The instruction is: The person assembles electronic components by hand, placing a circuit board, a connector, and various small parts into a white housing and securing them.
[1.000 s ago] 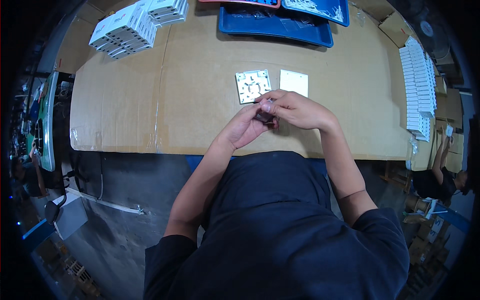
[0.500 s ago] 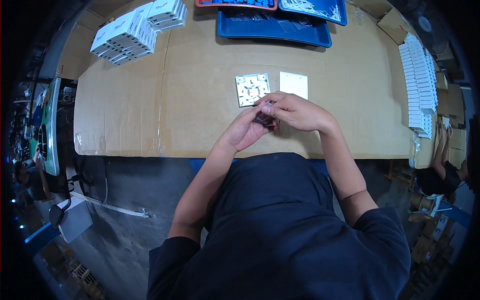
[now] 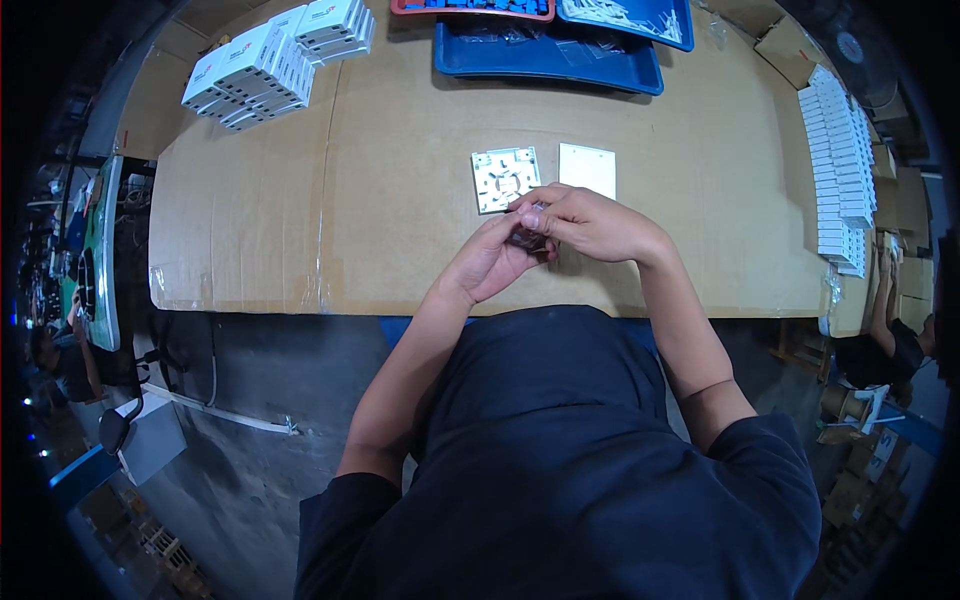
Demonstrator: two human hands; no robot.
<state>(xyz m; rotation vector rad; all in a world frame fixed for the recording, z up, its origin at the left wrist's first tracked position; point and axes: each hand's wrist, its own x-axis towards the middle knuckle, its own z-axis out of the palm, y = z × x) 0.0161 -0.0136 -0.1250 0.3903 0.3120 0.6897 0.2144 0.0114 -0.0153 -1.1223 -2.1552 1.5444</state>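
Note:
My left hand [image 3: 493,262] is turned palm up near the table's front edge, its fingers curled around a small, glossy, see-through item [image 3: 527,237]. Over it comes my right hand [image 3: 597,222], thumb and fingers pinched together on the same item. The fingers cover most of it, so its kind cannot be made out. Just beyond the fingertips lies an open white plastic box base [image 3: 490,183] with moulded clips and a round guide inside. A flat white cover [image 3: 587,168] rests to the right of it, partly behind my right hand.
Blue tray [image 3: 548,68] with clear plastic bags is at the back, below a red tray [image 3: 470,12] of blue parts and another blue tray [image 3: 680,22] of white pieces. White boxes [image 3: 250,75] are stacked far left, white units [image 3: 838,160] far right. Other people work at both sides.
My hands stay in the same place, with only a slight shift of the fingers on the small item. The box base and cover have not moved.

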